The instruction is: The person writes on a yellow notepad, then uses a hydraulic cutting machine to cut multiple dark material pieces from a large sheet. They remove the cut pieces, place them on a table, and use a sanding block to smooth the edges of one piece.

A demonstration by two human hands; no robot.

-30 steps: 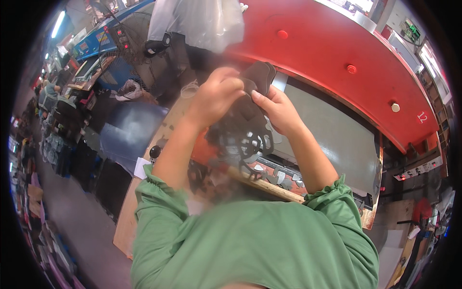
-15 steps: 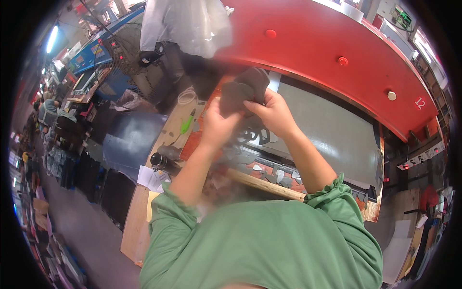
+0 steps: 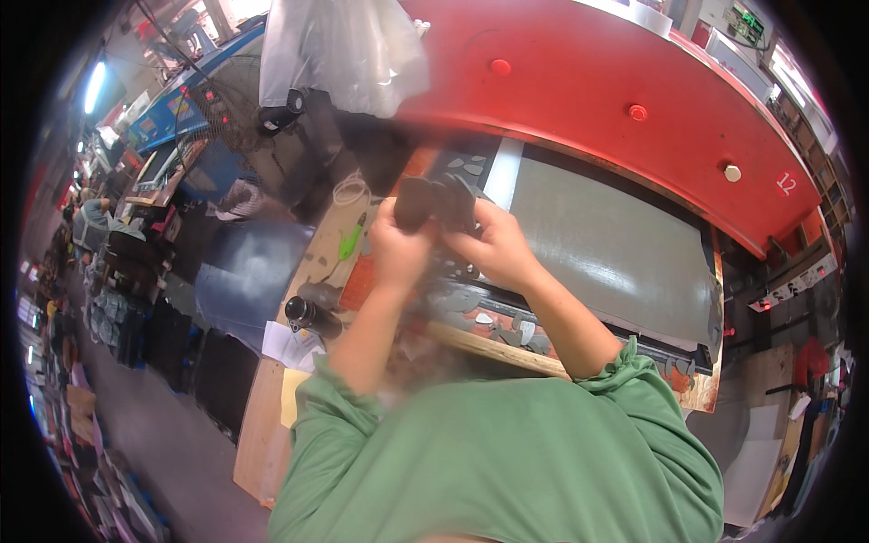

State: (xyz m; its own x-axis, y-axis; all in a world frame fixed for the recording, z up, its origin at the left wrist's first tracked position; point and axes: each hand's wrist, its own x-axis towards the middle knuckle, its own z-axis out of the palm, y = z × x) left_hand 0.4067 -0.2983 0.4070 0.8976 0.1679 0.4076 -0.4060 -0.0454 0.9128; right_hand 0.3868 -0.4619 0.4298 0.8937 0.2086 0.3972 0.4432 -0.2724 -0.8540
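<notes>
Both hands are raised over the left part of the machine bed, side by side. My left hand (image 3: 400,249) is closed on a dark grey cut piece (image 3: 415,201) with a rounded edge, its fingers hidden behind. My right hand (image 3: 493,242) grips further dark cut pieces (image 3: 458,199), which overlap the left one; they look like flat sheet cut-outs, slightly smeared. Beneath the hands, loose grey scraps (image 3: 471,166) lie on the bed. A flat grey sheet (image 3: 606,226) covers the bed to the right of my right hand.
The red machine front (image 3: 579,81) with knobs rises beyond the bed. At the left, a green-handled tool (image 3: 351,239) lies on a wooden board, with a black bottle (image 3: 310,316) nearer me. A wooden bar (image 3: 498,350) runs along the front. Another person (image 3: 93,222) is at far left.
My hands have come down and nearer to me with the dark pieces, uncovering scraps on the bed behind them. The view has shifted slightly.
</notes>
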